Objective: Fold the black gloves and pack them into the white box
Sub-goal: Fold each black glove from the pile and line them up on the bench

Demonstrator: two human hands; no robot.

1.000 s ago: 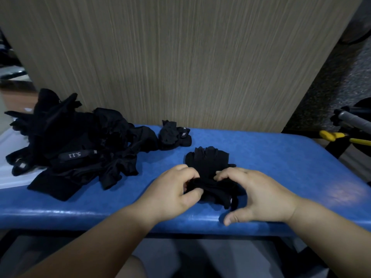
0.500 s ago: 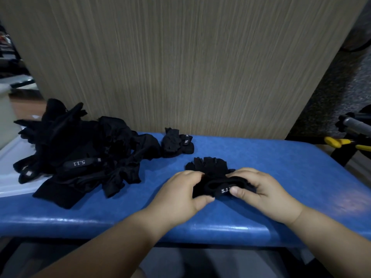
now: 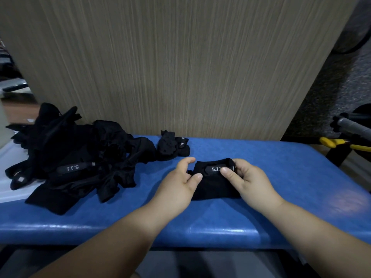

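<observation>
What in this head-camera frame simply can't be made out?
Head view, white surface: cut by left edge, covered by glove pile; box or not, unclear.
Head view, folded glove: right hand thumb covers the strap text's end.
Head view, small glove bundle: label too small to read.

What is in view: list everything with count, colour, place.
bench: 1, blue, foreground
panel: 1, beige wood-grain, behind the bench
folded glove: 1, black, bench centre
bundled glove: 1, black, bench's far edge
glove pile: 1, black, bench's left
white surface: 1, white, under the pile
tool: 1, yellow-handled, far right
grey handle: 1, grey, above the tool
left hand: 1, pinches the folded glove's left edge
right hand: 1, pinches its label end
</observation>
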